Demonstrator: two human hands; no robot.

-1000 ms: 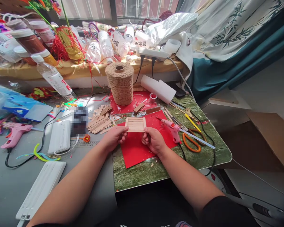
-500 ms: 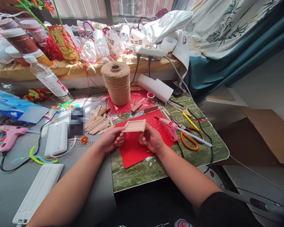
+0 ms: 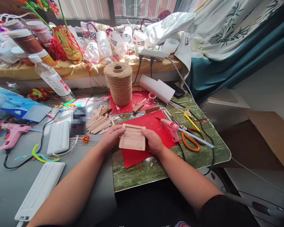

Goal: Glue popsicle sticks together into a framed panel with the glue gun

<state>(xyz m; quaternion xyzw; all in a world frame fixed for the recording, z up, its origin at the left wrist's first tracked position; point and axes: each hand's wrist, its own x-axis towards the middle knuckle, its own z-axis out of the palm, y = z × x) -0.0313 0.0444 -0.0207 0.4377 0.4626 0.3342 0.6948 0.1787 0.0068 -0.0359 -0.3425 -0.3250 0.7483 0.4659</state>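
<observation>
A square panel of wooden craft sticks [image 3: 133, 138], with sticks along its edges, is held up between both hands. My left hand [image 3: 111, 136] grips its left edge, thumb on top. On the opposite edge, my right hand [image 3: 153, 141] is closed, its thumb on the face and the other fingers mostly hidden. Beneath lies a red sheet [image 3: 132, 159]. To the right of my right hand rests a pink glue gun [image 3: 171, 126] with a clear glue stick in its back. A pile of loose craft sticks [image 3: 98, 121] lies beyond my left hand.
A big spool of twine [image 3: 118, 85] stands behind the red sheet. Orange-handled scissors [image 3: 190, 145] and a yellow pen [image 3: 191, 122] lie at right. Another pink glue gun [image 3: 13, 135], white power banks [image 3: 58, 137] and cords occupy the left side. A power strip [image 3: 151, 54] sits on the sill.
The craft-stick panel has tilted up, so its broad face now shows instead of a foreshortened view. Both hands have turned with it and keep their grip on its sides. The view has shifted slightly.
</observation>
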